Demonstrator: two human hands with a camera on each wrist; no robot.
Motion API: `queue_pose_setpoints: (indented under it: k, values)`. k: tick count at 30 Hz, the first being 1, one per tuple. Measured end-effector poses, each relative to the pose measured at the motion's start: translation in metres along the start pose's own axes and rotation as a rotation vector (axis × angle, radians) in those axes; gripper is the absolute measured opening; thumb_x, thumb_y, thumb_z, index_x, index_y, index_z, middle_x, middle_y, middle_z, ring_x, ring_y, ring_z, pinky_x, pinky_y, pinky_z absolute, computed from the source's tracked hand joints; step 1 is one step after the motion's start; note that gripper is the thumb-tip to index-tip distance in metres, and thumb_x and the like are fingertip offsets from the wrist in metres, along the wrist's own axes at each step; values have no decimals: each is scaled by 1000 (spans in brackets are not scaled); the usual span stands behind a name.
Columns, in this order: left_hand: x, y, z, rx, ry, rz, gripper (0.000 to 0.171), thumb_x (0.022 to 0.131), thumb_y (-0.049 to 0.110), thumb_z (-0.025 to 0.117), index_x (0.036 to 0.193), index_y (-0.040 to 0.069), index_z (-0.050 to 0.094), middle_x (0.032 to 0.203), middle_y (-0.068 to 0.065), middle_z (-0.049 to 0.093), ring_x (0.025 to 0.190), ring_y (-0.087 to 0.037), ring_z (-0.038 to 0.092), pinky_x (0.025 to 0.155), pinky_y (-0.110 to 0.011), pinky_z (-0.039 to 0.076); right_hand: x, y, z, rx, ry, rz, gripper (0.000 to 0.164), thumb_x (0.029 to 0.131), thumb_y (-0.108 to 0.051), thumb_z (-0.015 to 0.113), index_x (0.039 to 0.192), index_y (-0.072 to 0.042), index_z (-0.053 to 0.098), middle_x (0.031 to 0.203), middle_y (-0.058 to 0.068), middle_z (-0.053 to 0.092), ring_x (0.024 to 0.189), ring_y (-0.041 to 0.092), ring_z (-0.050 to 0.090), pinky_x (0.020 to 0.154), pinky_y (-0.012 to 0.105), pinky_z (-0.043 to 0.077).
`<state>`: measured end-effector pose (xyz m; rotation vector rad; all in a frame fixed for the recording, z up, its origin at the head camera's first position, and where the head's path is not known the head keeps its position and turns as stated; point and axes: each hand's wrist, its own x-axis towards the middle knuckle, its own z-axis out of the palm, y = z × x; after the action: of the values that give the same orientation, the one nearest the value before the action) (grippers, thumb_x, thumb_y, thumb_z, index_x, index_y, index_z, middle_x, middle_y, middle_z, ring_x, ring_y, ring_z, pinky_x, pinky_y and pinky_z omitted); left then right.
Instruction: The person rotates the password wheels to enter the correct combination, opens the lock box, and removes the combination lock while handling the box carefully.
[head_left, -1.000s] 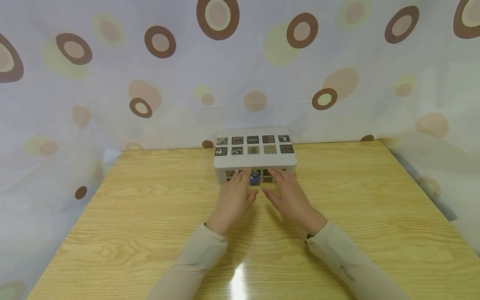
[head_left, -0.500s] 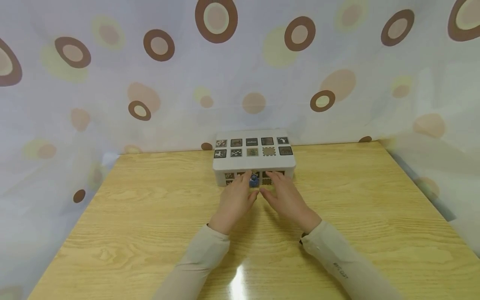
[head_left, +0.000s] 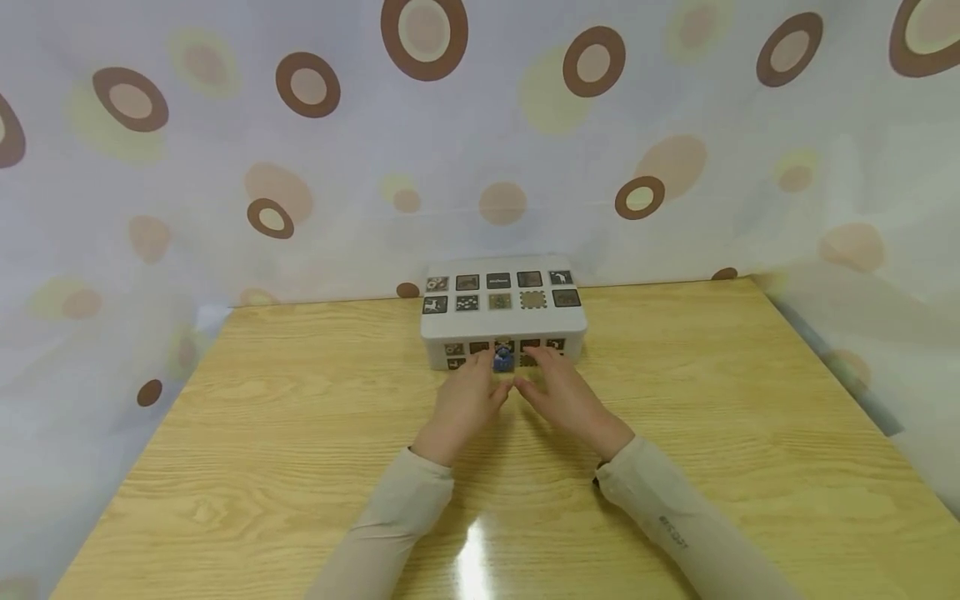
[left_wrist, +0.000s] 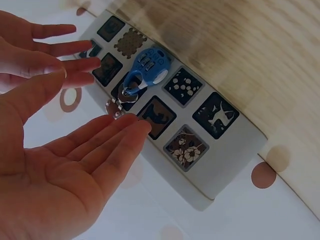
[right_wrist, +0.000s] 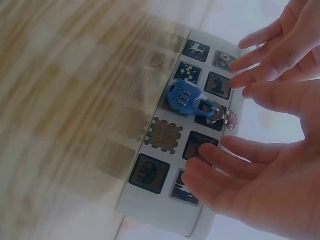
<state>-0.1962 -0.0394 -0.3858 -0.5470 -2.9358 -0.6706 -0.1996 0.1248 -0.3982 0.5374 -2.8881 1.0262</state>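
Note:
A white box (head_left: 504, 321) printed with small picture squares stands at the back of the table. On its front hangs a blue combination padlock (left_wrist: 150, 66), hooked through a small metal clasp (right_wrist: 220, 117). My left hand (head_left: 459, 408) is held just left of the padlock, fingers mostly straight and palm inward. On the other side my right hand (head_left: 567, 400) mirrors it, fingers loosely extended. Neither hand holds anything. In the wrist views the fingertips are near the box front; whether they touch it I cannot tell. The padlock's number wheels (right_wrist: 184, 97) show, but the digits are unreadable.
A wooden table (head_left: 262, 467) carries the box, which stands close to a hanging sheet (head_left: 337, 167) with brown and peach circles. The sheet also runs along both sides of the table.
Both hands have come slightly down from the lid's edge, and the thumbs are a little closer together. The box and padlock stay in place; the head view has shifted slightly.

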Motion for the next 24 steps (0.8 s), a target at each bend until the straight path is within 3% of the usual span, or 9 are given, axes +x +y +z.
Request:
queue_pose_setpoints:
  k: [15, 24]
  values:
    - [5, -7, 9, -61, -77, -31, 62, 94, 23, 65, 139, -10, 39, 136, -27, 48, 120, -39, 52, 99, -47, 47, 7, 14, 5, 117, -46, 21, 54, 98, -18, 57, 140, 10, 38, 139, 30, 43, 129, 44, 39, 107, 56, 34]
    - [7, -12, 10, -198, -134, -11, 66, 93, 19, 65, 140, -14, 33, 141, -30, 40, 129, -41, 42, 108, -46, 38, 8, 15, 5, 238, -126, 55, 57, 100, -18, 53, 145, 8, 30, 146, 28, 36, 132, 45, 37, 108, 57, 33]
